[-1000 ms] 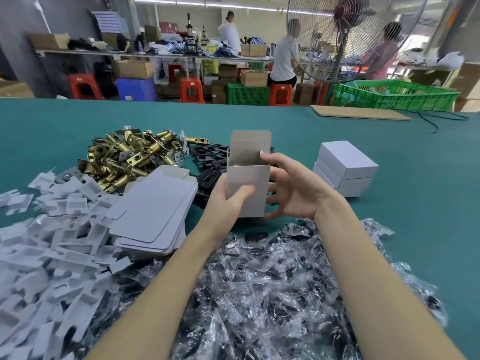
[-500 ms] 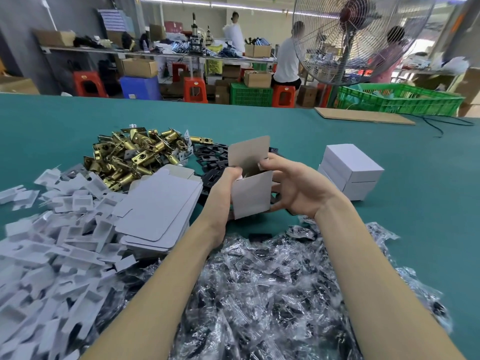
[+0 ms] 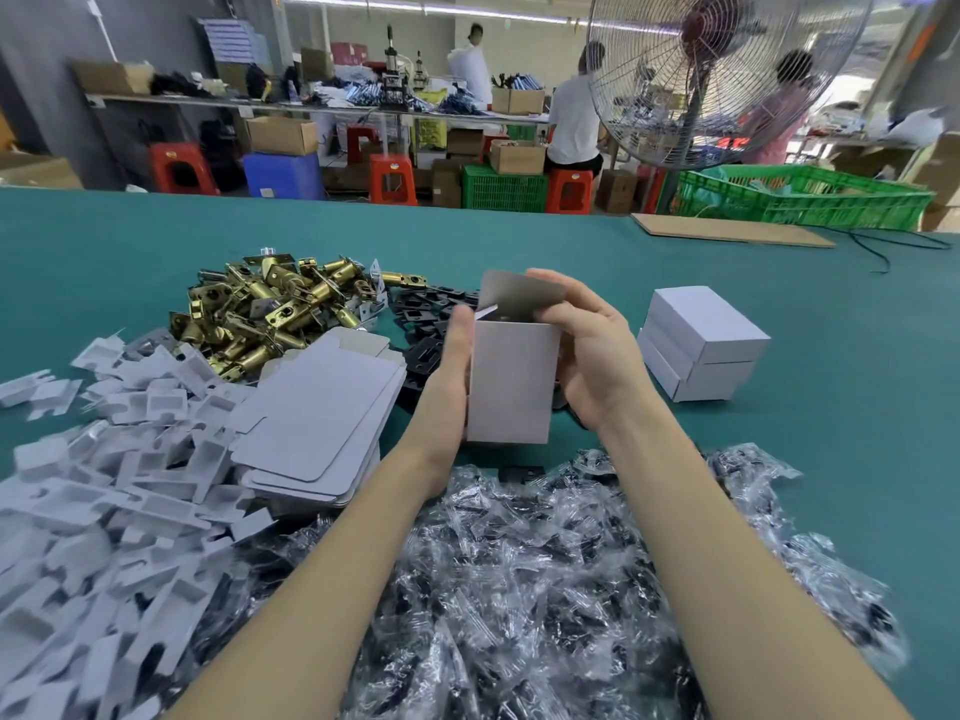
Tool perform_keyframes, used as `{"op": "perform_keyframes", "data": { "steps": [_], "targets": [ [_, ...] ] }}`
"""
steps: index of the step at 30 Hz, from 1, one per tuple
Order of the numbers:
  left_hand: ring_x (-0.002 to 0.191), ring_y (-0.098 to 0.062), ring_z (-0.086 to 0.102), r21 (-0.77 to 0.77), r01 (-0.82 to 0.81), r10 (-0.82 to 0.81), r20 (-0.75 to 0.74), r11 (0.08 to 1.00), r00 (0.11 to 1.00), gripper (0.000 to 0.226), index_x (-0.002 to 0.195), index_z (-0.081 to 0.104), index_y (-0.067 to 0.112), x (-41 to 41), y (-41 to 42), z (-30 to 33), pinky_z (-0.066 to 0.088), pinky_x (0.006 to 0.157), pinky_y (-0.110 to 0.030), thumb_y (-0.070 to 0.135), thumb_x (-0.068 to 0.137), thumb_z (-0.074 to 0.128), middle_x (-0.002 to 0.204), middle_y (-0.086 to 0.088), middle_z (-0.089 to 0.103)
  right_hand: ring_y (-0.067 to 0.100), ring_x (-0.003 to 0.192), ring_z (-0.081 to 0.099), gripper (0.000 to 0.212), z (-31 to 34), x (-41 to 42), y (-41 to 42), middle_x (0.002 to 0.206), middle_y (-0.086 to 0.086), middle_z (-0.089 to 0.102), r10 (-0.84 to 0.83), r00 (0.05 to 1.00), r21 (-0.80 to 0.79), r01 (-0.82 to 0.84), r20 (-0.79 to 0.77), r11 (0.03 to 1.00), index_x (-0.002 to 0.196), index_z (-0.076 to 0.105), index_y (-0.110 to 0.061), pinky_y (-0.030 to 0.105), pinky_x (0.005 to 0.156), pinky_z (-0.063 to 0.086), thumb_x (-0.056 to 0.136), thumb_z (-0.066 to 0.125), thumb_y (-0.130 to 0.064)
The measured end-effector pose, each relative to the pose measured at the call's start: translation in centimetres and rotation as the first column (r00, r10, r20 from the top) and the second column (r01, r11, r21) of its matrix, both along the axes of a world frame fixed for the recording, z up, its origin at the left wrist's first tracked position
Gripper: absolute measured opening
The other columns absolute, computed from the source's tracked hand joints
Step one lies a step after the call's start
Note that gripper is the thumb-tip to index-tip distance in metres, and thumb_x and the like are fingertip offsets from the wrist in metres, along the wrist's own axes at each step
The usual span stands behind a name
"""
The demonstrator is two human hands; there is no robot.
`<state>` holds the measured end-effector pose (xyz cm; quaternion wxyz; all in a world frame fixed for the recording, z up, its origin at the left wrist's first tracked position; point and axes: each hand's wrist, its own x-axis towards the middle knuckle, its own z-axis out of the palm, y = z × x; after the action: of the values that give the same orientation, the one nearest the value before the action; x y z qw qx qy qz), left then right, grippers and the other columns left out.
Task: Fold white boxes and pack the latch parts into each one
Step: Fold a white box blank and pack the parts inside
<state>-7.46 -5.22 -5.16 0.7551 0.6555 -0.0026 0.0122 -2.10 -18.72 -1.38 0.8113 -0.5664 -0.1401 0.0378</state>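
Observation:
I hold a white box (image 3: 511, 379) upright over the green table, its top flap raised and tilted. My left hand (image 3: 449, 376) lies flat against the box's left side. My right hand (image 3: 592, 350) curls round its right side, fingers reaching over the top flap. A stack of flat white box blanks (image 3: 317, 407) lies to the left. Brass latch bolts (image 3: 260, 314) are piled behind it, next to black plates (image 3: 426, 324). Two closed white boxes (image 3: 701, 345) are stacked at the right.
White plastic inserts (image 3: 104, 485) are heaped at the left. Clear bags of small black parts (image 3: 545, 589) cover the near table. A cardboard sheet (image 3: 727, 231) and a green crate (image 3: 800, 200) sit at the far right edge, behind a large fan (image 3: 722, 75).
The box has been turned upright and squared. My left hand has shifted from its lower front corner to its left side. My right fingers have moved up onto the top flap.

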Motion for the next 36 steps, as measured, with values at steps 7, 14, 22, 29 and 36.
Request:
{"op": "perform_keyframes", "data": {
  "steps": [7, 14, 22, 29, 36],
  "targets": [
    [0.085, -0.011, 0.069, 0.033, -0.1, 0.1, 0.002, 0.994, 0.995, 0.025, 0.107, 0.07, 0.02, 0.4, -0.1, -0.8, 0.056, 0.07, -0.027, 0.041, 0.098, 0.062, 0.102, -0.003, 0.075, 0.019, 0.086, 0.064, 0.024, 0.8, -0.2, -1.0, 0.096, -0.001, 0.074, 0.135, 0.989, -0.047, -0.138, -0.065, 0.989, 0.091, 0.079, -0.027, 0.031, 0.074, 0.052, 0.089, 0.055, -0.025],
    [0.075, -0.005, 0.068, 0.063, -0.095, 0.094, 0.014, 0.993, 0.995, 0.043, 0.116, 0.068, 0.008, 0.6, -0.3, -1.2, 0.052, 0.06, -0.014, 0.047, 0.1, 0.057, 0.104, -0.008, 0.075, 0.02, 0.09, 0.064, 0.016, 0.6, -0.1, -0.9, 0.105, 0.002, 0.074, 0.064, 0.998, -0.327, -0.062, -0.005, 0.943, 0.104, 0.073, -0.017, 0.038, 0.08, 0.047, 0.098, 0.067, -0.03],
    [0.081, -0.004, 0.067, 0.123, -0.08, 0.075, 0.047, 0.989, 0.996, 0.048, 0.114, 0.07, 0.008, 0.7, -0.2, -1.3, 0.051, 0.066, -0.015, 0.052, 0.099, 0.055, 0.112, -0.009, 0.073, 0.01, 0.089, 0.072, 0.014, 0.9, -0.1, -2.2, 0.103, -0.002, 0.079, 0.165, 0.981, -0.469, -0.097, 0.105, 0.878, 0.107, 0.079, -0.023, 0.023, 0.072, 0.055, 0.096, 0.071, -0.025],
    [0.087, -0.012, 0.057, 0.165, -0.059, 0.048, 0.072, 0.985, 0.996, 0.057, 0.112, 0.063, -0.004, 0.5, -0.4, -1.2, 0.04, 0.077, -0.029, 0.05, 0.1, 0.055, 0.098, -0.005, 0.064, 0.009, 0.089, 0.072, 0.019, 1.5, 0.0, -3.2, 0.104, -0.001, 0.079, 0.165, 0.971, -0.542, -0.045, 0.174, 0.839, 0.114, 0.076, -0.025, 0.022, 0.076, 0.055, 0.096, 0.072, -0.027],
    [0.088, -0.009, 0.066, 0.171, -0.035, 0.025, 0.059, 0.985, 0.998, 0.041, 0.107, 0.072, 0.015, 0.5, -0.3, -1.3, 0.049, 0.076, -0.025, 0.051, 0.1, 0.055, 0.108, -0.004, 0.074, 0.009, 0.096, 0.071, 0.017, 1.2, 0.1, -3.6, 0.104, -0.003, 0.079, 0.162, 0.948, -0.59, 0.033, 0.275, 0.807, 0.111, 0.077, -0.024, 0.028, 0.082, 0.056, 0.096, 0.072, -0.019]
  ]
}}
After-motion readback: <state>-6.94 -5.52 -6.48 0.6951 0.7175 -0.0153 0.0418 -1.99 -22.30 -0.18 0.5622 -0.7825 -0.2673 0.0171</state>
